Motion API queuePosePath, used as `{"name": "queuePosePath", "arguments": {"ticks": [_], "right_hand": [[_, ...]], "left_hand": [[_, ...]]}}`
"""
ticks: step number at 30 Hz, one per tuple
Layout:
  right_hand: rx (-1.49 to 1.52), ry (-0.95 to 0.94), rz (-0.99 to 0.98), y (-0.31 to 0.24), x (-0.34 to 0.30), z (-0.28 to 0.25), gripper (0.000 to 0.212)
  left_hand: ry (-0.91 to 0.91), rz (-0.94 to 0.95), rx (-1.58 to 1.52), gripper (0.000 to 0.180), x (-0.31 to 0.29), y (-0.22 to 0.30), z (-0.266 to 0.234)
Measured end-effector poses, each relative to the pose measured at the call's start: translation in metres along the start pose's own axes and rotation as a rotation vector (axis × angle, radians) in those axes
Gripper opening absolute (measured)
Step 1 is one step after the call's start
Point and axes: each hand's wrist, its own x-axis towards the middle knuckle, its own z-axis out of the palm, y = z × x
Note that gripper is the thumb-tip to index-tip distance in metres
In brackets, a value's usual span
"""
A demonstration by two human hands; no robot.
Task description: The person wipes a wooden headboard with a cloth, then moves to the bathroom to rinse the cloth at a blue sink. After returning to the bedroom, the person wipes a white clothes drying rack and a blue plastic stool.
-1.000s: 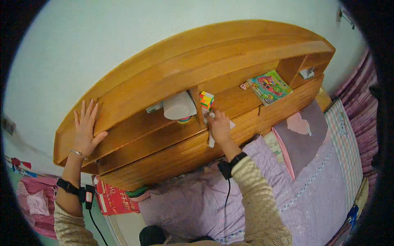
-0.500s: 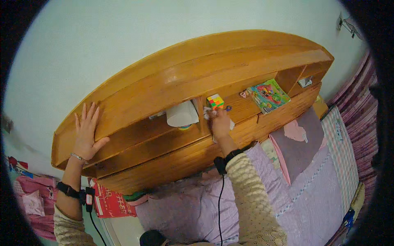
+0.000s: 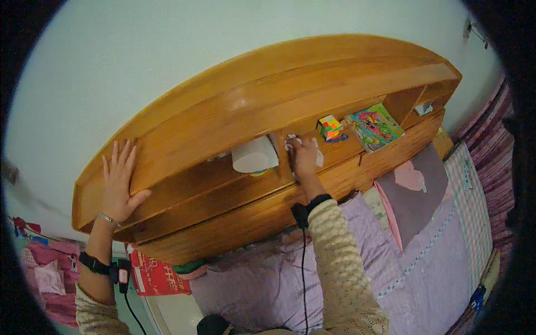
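My left hand (image 3: 118, 181) lies flat with fingers spread on the sloping top of the wooden headboard (image 3: 240, 106), near its left end. My right hand (image 3: 304, 158) reaches into the open middle compartment, its fingers bunched round a crumpled white cloth (image 3: 319, 158), perhaps a tissue, against the compartment's left divider. To the right of that hand, apart from it, sits a colourful puzzle cube (image 3: 329, 128). A small dark blue object (image 3: 336, 138) lies just in front of the cube; its kind is unclear. Beside them rests a bright picture book (image 3: 373, 127).
A white roll-shaped object (image 3: 254, 155) stands in the compartment left of the divider. A small white item (image 3: 423, 109) is in the far right cubby. Below are a lilac bed cover (image 3: 262, 279), a grey-and-pink pillow (image 3: 413, 190) and a red bag (image 3: 159, 273). Black cables hang from both wrists.
The puzzle cube and the small blue object have shifted right, toward the book. My right hand now works beside the divider, cloth still in its fingers. My left hand stays put.
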Motion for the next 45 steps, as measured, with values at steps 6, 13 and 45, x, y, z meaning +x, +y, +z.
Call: {"name": "queuePosePath", "arguments": {"ticks": [6, 13, 45], "right_hand": [[0.138, -0.159, -0.214, -0.009, -0.012, -0.004, 0.021], [0.663, 0.110, 0.323, 0.026, -0.016, -0.032, 0.015], [-0.127, 0.175, 0.241, 0.013, -0.088, -0.054, 0.035]], "left_hand": [[-0.007, 0.007, -0.010, 0.093, 0.002, 0.001, 0.000], [-0.020, 0.001, 0.006, 0.093, -0.003, -0.002, -0.002], [0.050, 0.055, 0.005, 0.087, 0.003, 0.000, 0.003]]}}
